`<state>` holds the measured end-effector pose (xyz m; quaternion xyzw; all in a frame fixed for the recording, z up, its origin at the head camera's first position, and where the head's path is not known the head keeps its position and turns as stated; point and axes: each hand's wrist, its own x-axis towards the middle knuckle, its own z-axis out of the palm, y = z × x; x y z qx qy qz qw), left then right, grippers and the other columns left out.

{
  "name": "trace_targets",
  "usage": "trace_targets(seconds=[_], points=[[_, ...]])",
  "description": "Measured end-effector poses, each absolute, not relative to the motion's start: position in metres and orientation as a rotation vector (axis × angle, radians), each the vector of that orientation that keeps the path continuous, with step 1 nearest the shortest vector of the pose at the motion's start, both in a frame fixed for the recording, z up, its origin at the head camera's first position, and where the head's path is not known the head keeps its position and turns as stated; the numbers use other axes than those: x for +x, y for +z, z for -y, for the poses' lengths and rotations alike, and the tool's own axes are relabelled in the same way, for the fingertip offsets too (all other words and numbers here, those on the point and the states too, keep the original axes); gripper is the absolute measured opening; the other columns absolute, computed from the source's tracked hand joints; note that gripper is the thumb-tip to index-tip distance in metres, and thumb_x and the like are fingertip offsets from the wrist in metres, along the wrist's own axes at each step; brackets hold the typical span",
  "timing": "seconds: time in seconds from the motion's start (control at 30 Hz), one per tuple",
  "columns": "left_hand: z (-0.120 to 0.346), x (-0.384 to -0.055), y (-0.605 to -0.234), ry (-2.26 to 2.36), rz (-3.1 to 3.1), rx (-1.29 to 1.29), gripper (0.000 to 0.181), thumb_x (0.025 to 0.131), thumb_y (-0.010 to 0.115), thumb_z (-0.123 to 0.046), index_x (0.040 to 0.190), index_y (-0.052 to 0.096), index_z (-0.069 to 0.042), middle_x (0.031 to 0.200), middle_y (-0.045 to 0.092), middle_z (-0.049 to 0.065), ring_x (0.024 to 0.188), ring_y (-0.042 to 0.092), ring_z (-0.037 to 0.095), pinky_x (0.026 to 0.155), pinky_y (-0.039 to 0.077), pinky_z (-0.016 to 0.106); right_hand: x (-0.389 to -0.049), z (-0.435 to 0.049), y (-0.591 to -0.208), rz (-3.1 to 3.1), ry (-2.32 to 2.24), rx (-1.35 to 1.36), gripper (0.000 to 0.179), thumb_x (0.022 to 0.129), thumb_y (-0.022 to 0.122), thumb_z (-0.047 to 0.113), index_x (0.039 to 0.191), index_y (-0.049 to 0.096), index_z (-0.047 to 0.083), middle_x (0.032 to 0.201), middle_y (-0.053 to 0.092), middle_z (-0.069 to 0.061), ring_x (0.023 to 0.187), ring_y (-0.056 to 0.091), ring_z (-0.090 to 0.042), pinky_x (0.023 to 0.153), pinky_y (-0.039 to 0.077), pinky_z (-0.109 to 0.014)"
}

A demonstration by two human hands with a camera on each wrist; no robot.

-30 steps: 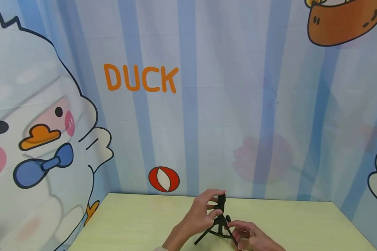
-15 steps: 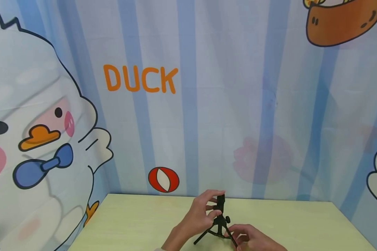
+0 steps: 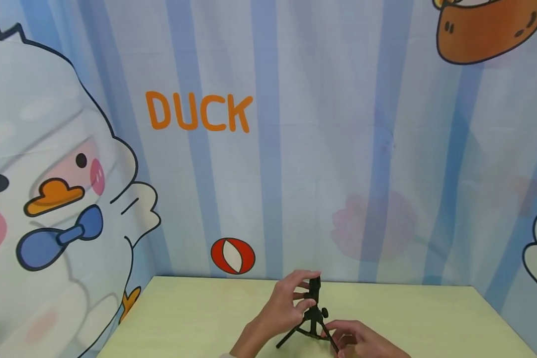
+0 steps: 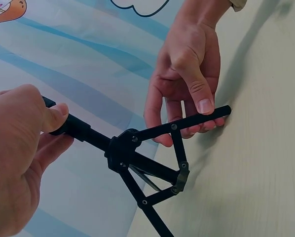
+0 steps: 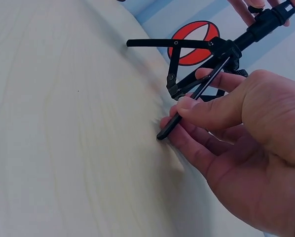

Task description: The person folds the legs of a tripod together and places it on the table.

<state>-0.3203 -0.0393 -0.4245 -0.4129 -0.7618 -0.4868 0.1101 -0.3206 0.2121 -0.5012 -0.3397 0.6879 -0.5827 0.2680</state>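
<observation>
A small black tripod (image 3: 313, 314) stands upright over the table with its legs spread and its braces out. My left hand (image 3: 283, 306) grips its upper column from the left, thumb on the near side and the index finger over the top. Low on the right, my right hand (image 3: 362, 340) pinches one leg between thumb and fingers. In the right wrist view that leg (image 5: 169, 127) lies under the thumb, its tip poking out past the fingers. Another leg (image 4: 160, 221) shows in the left wrist view, untouched. A small knob (image 3: 324, 313) sticks out at the hub.
The pale yellow table (image 3: 197, 308) runs under both hands. Behind it hangs a blue striped curtain (image 3: 295, 174) printed with a duck, the word DUCK and a red and white ball, close to the table's back edge.
Over the last second my right hand has shifted slightly lower along the tripod's leg, and its index finger has come down from near the hub. My left hand keeps its grip.
</observation>
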Motion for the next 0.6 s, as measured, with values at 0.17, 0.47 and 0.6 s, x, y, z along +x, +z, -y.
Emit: trace_targets(seconds=[0.17,0.47,0.6], points=[[0.040,-0.311,-0.414,-1.426,2.214,-1.221,0.060,0.085,0.064,0.011,0.137,0.049,-0.018,0.132,0.052,0.007,0.104,0.061,0.023,0.081,0.054,0.025,-0.321,-0.212,-0.502,-1.845,-1.591,-0.979,0.044,0.102,0.045,0.011,0.139,0.038,-0.011,0.101,0.053,-0.043,0.089,0.063,-0.023,0.082,0.052,-0.032],[0.039,-0.321,-0.423,-1.417,2.219,-1.223,0.061,0.087,0.066,0.005,0.137,0.047,-0.024,0.134,0.050,-0.002,0.106,0.060,0.018,0.082,0.054,0.022,-0.324,-0.209,-0.507,-1.873,-1.631,-1.007,0.042,0.099,0.048,0.003,0.135,0.039,-0.014,0.100,0.055,-0.040,0.090,0.063,-0.026,0.082,0.052,-0.030],[0.039,-0.322,-0.424,-1.425,2.223,-1.223,0.063,0.087,0.065,0.005,0.138,0.047,-0.026,0.134,0.049,-0.004,0.106,0.060,0.017,0.082,0.053,0.021,-0.324,-0.208,-0.508,-1.911,-1.649,-0.972,0.043,0.097,0.051,0.002,0.134,0.040,-0.014,0.104,0.056,-0.038,0.094,0.062,-0.028,0.082,0.052,-0.027]])
